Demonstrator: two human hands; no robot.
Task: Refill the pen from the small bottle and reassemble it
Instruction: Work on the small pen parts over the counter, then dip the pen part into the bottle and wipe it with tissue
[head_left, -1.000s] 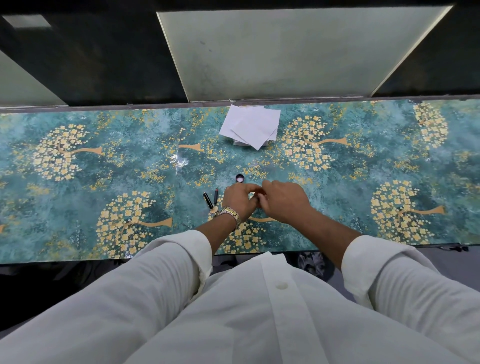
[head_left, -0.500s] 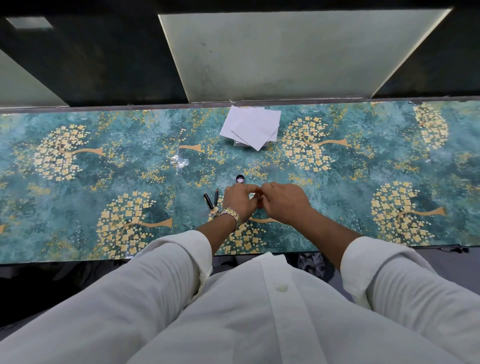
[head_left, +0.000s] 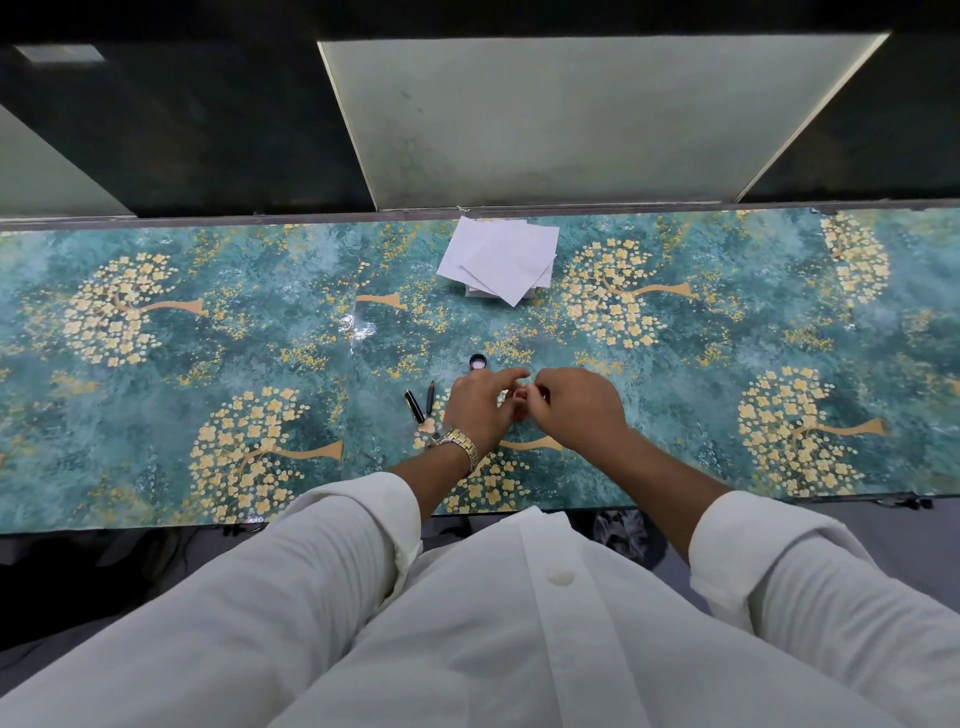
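Hands (head_left: 530, 402) parted slightly over small bottle (head_left: 519, 396).

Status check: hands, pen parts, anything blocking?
Both hands pinched together over something small, hidden. Two pen parts lie left; round cap beyond. Nothing blocking.

Teal counter against a dark wall

The counter (head_left: 156, 415) bears gold flowering trees; beyond its far edge, pale frosted panels (head_left: 561, 119) alternate with dark wall sections (head_left: 208, 130).

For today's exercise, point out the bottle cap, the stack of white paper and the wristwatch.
bottle cap (head_left: 477, 361): head view, on its open dark centre.
stack of white paper (head_left: 501, 257): head view, middle of the top sheet.
wristwatch (head_left: 460, 445): head view, on the metal band.
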